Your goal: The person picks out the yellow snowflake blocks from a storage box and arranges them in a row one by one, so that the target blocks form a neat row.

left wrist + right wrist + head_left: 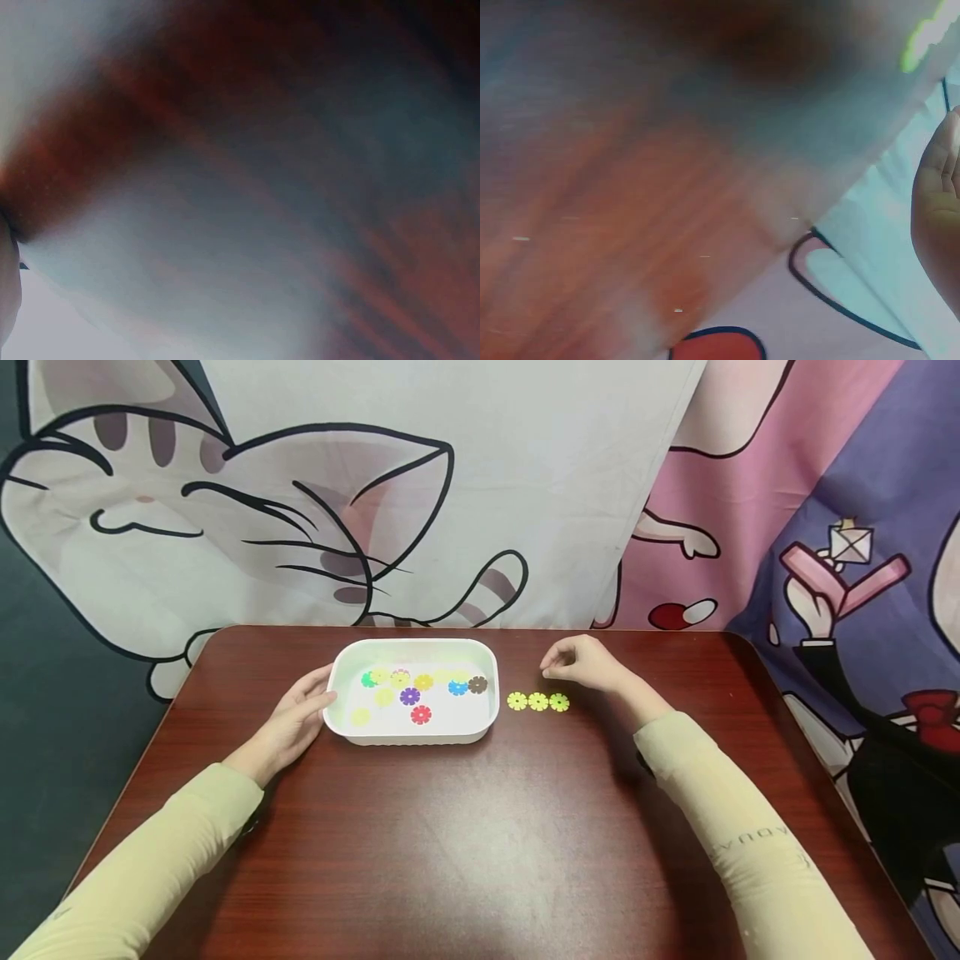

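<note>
1. My left hand (294, 714) grips the tray (411, 739), left of centre in the frame, with my thumb at its left rim. A light, steady hold should serve; squeezing could tilt it and slide the loose pieces.
2. My right hand (581, 662) hangs right of centre, thumb and forefinger curled close together. I cannot tell whether they pinch anything.
3. Three yellow-green flowers (538, 702) lie in a row on the table (420, 860), between the tray's right end and the space below my right fingers. I should work from above, so my knuckles don't nudge them.
4. Mixed colours lie in the tray, among them a red flower (421, 715), a purple flower (409, 696) and a brown flower (477, 685). Such flat, thin pieces are probably best taken by the edge with the fingertips.
</note>
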`<state>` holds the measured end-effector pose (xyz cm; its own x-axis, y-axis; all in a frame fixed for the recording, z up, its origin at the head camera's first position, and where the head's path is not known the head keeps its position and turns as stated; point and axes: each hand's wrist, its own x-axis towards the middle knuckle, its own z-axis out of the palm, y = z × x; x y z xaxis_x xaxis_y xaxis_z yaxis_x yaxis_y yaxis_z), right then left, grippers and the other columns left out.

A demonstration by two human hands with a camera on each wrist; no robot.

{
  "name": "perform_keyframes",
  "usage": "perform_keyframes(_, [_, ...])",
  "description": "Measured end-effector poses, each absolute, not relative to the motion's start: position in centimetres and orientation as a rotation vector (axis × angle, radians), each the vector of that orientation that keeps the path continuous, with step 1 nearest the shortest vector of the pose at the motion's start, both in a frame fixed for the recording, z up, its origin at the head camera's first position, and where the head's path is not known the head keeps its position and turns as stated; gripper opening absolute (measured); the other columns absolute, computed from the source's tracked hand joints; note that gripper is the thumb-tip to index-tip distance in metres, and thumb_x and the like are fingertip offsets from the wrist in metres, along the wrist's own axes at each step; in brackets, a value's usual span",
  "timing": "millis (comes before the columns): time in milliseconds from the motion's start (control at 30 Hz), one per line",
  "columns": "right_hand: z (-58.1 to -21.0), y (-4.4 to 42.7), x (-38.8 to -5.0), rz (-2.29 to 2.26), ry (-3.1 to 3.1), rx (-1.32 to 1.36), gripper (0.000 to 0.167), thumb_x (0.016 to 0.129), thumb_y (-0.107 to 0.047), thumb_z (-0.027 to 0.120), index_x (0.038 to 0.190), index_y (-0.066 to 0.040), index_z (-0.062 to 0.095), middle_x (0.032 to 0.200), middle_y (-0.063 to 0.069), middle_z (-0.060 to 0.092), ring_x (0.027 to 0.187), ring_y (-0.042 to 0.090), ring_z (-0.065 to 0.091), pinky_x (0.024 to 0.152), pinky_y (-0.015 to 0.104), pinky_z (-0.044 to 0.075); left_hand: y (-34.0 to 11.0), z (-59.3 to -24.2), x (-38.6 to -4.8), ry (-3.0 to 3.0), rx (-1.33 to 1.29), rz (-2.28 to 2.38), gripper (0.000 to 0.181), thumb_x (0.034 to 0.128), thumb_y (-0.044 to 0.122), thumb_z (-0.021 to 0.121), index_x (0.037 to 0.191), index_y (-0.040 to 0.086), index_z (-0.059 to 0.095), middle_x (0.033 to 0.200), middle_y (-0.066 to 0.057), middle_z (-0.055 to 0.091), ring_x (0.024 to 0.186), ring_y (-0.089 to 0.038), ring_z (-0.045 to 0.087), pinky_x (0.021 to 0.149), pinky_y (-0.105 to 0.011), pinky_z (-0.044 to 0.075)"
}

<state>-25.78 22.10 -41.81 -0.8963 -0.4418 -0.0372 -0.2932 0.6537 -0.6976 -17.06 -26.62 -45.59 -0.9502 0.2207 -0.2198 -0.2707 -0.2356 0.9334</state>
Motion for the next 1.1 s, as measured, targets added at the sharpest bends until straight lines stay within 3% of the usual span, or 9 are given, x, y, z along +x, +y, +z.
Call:
perform_keyframes(600, [-37.6,16.2,-26.5,-1.134,2.645,-0.715,0.008,0.094,-0.009,0.080,0.101,-0.005,0.079,0.096,0.011,0.078,0.087,0.016,0.070,0.084,0.027,0.056,-26.6,-45.7,-17.1,1.706,-0.065,2.244,0.059,0.1097,0.007,0.054,0.162,0.015,0.029,0.178,-0.012,0.010,0.130,0.007,0.051,0.102,-0.010,0.050])
perform_keyframes(1100, [-37.6,9.6,-26.3,-1.222,2.510,-0.754,0.007,0.096,-0.011,0.079,0.101,-0.005,0.078,0.097,0.010,0.077,0.090,0.019,0.069,0.084,0.025,0.056,-26.6,-45.6,-17.1,1.697,-0.062,2.271,0.053,0.1089,0.005,0.054,0.157,0.015,0.035,0.173,-0.012,0.019,0.125,0.008,0.054,0.101,-0.011,0.051])
